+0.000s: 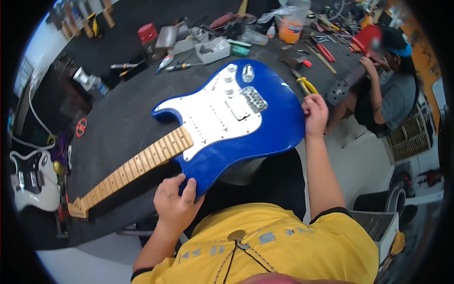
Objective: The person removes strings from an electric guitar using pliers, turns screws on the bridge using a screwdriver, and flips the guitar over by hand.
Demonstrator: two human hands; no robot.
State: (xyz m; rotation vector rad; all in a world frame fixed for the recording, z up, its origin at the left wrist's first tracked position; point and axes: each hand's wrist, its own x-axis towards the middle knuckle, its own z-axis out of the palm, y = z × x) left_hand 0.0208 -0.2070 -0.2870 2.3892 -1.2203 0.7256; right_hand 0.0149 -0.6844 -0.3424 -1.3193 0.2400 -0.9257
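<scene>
A blue electric guitar (279,113) with a white pickguard lies face up on the dark workbench (123,104), its maple neck pointing to the lower left. No strings show on it. My left hand (176,201) grips the body's edge by the upper horn near the neck joint, fingers on top and thumb at the side. At the lower end of the body, my right hand (315,113) holds the rim with curled fingers. Yellow-handled pliers (307,86) lie just beyond my right hand.
Another person (395,90) sits at the right. A white guitar body (35,182) is at the far left. Along the back are a white tray (213,51), an orange container (289,31) and red-handled pliers (325,52). Red-handled scissors (81,127) lie left.
</scene>
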